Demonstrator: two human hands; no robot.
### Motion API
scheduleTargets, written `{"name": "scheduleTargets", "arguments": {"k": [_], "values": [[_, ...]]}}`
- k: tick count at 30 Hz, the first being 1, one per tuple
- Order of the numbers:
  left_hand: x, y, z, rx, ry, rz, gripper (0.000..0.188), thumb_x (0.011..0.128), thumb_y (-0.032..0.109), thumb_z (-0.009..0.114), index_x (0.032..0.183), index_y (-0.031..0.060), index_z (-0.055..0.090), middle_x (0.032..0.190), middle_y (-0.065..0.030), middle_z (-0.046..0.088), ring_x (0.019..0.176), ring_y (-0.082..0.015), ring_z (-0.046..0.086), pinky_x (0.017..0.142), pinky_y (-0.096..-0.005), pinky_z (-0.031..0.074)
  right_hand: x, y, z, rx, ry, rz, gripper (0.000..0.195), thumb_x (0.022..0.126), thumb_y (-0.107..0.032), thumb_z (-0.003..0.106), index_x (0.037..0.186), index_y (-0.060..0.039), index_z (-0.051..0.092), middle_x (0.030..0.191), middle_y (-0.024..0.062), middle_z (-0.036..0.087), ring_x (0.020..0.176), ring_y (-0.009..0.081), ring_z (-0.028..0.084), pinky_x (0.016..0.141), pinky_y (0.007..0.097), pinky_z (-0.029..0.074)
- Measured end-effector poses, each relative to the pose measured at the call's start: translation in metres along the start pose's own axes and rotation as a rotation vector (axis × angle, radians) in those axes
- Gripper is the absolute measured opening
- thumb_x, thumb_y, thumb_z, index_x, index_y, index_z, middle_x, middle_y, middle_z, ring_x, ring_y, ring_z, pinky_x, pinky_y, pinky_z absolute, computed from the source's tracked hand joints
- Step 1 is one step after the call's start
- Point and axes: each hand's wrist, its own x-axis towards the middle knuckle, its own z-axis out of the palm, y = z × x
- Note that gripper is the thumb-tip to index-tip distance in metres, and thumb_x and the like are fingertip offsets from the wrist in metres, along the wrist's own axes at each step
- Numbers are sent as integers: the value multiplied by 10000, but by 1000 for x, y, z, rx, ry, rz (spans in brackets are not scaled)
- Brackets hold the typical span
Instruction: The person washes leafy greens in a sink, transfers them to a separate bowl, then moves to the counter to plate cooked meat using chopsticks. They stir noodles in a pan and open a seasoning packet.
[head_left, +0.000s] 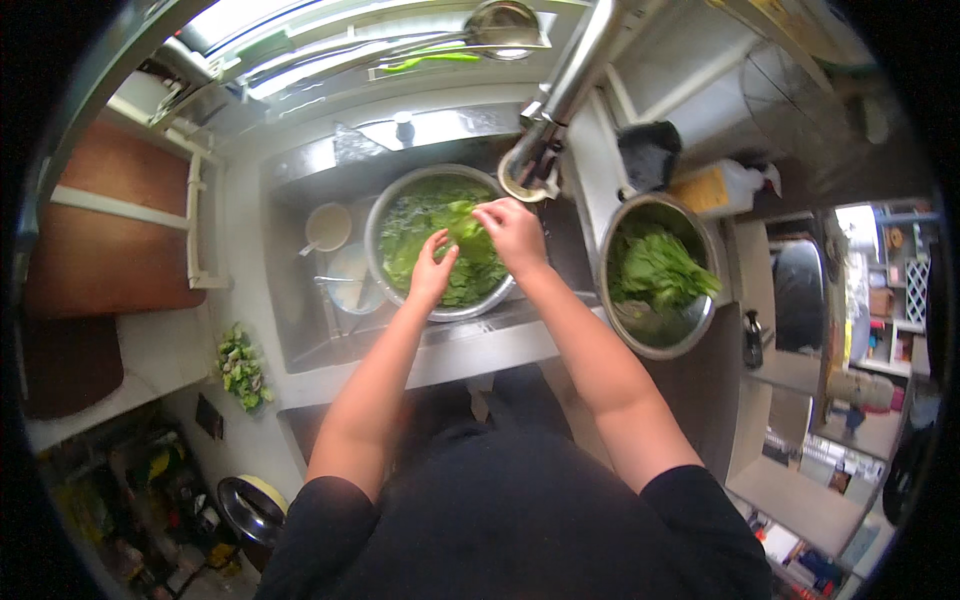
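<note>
My right hand (516, 236) pinches a light green leaf (466, 223) between thumb and fingertips, above a large round metal basin (373, 259). Beside that leaf, my left hand (430, 271) has its thumb and fingers apart over the near left part of the basin. Leafy greens (480, 271) fill the basin, with water among them at the far left side. The basin stands in a stainless steel sink (300, 337). To the right, a second metal bowl (622, 334) holds a bunch of lettuce-like leaves (660, 270) that hangs over its right rim.
A faucet (544, 146) reaches in at the basin's far right. Left of the basin are a small bowl (328, 226) with a spoon and a pale blue dish (351, 281). A spray bottle (724, 187) lies beyond the second bowl. Leaf scraps (244, 367) lie on the left counter.
</note>
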Motion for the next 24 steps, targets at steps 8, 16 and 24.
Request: {"name": "scheduleTargets", "arguments": {"k": [8, 16, 24], "values": [[0, -11, 9, 325, -3, -146, 628, 716, 197, 668, 1286, 70, 435, 1250, -220, 452, 1105, -311, 478, 934, -368, 401, -18, -7, -65, 200, 73, 173, 211, 808, -241, 641, 911, -61, 679, 843, 110, 661, 707, 230, 627, 638, 323, 479], [13, -66, -18, 368, 71, -106, 504, 710, 134, 610, 1193, 35, 505, 1156, -224, 527, 1120, -337, 474, 961, -382, 383, -66, 19, -237, 367, 402, 431, 252, 892, -249, 574, 1012, -38, 642, 885, 37, 642, 770, 95, 590, 681, 244, 515], [19, -43, -10, 444, 201, 79, 317, 741, 115, 662, 1037, 67, 560, 1017, -126, 570, 1006, -283, 522, 886, -368, 409, -96, 65, -261, -808, 300, 458, 477, 852, -122, 564, 1301, -80, 409, 1311, 150, 417, 1217, 300, 401, 1001, 430, 347]]}}
